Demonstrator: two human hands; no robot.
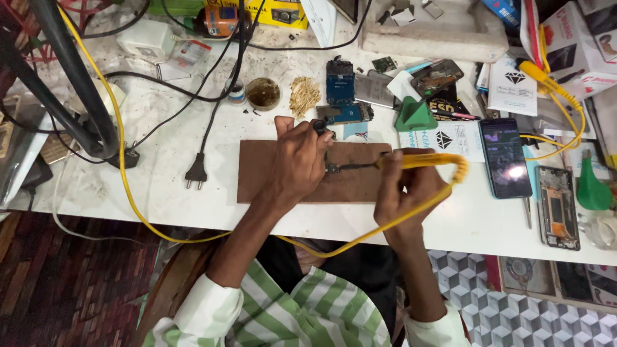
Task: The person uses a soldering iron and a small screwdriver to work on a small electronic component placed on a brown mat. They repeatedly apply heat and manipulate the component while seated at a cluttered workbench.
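Observation:
My right hand (406, 189) grips a yellow-handled soldering iron (411, 161) whose dark tip points left at a small part (333, 169) lying on a brown board (283, 177). A yellow cord (360, 238) runs from the iron, loops below the table edge and climbs up the left side. Over the board's upper middle, my left hand (301, 154) pinches a small dark tool (319, 126) just above that part. Both forearms reach in from the bottom, with green and white striped sleeves.
An opened blue phone body (340, 90), a round tin (263, 94) and a pale heap of shavings (304, 95) lie behind the board. At the right are a lit phone (505, 157), a green cone (414, 115), a green bottle (591, 186) and another phone frame (558, 207). A black plug (196, 172) lies left.

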